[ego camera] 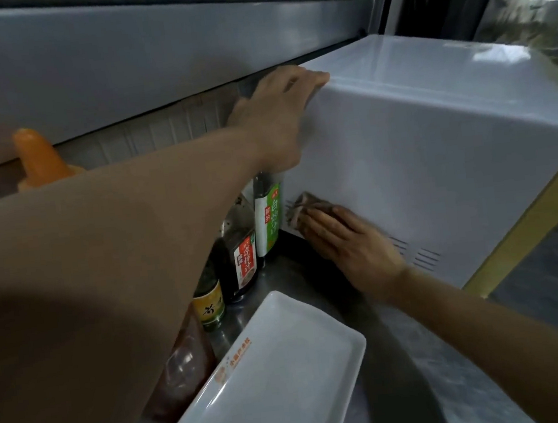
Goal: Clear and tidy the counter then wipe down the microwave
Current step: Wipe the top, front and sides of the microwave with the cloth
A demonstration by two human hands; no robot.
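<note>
The microwave (436,146) stood at the back right of the steel counter (423,351), its white side panel facing the camera. The left hand (277,108) gripped the upper rear corner of the casing, fingers bent over the top edge. The right hand (346,242) pressed a dark cloth (299,209) flat against the lower side panel, fingers straight, beside the vent slots (420,255). Sauce bottles (241,260) stood along the counter's back edge, just beside the microwave. A white tray (271,384) lay at the front edge.
</note>
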